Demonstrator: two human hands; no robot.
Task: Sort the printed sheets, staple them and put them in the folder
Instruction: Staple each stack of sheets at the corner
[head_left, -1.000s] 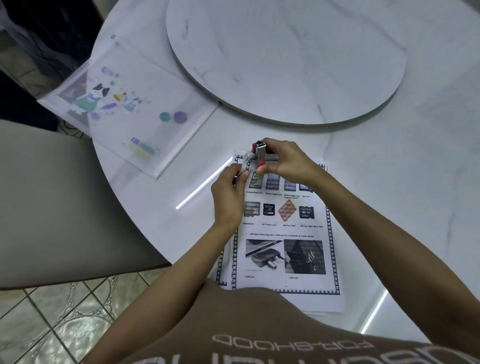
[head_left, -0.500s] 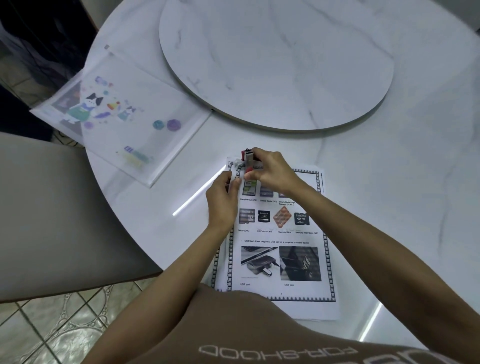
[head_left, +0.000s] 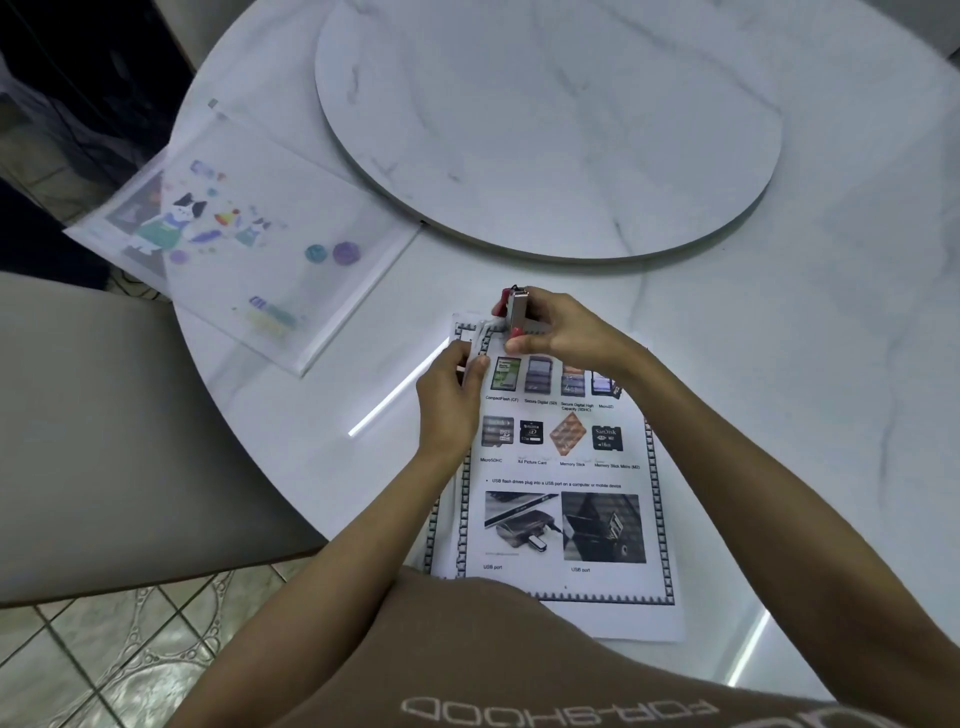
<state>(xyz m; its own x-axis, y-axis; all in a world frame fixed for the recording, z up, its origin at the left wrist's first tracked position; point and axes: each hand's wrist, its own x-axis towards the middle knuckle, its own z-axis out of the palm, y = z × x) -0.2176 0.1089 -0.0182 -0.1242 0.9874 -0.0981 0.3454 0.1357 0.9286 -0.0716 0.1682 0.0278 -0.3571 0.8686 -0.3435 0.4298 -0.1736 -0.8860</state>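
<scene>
I see the right hand (head_left: 566, 335) gripping a red-and-silver stapler (head_left: 514, 312) at the top left corner of the printed sheets (head_left: 561, 483) on the table (head_left: 779, 364). The left hand (head_left: 452, 395) pinches that corner. The folder (head_left: 244, 244) lies well apart, at the table's left edge.

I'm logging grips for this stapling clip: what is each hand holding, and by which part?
The right hand grips the stapler round its body. The left hand pinches the printed sheets at their top left corner, beside the stapler.
</scene>
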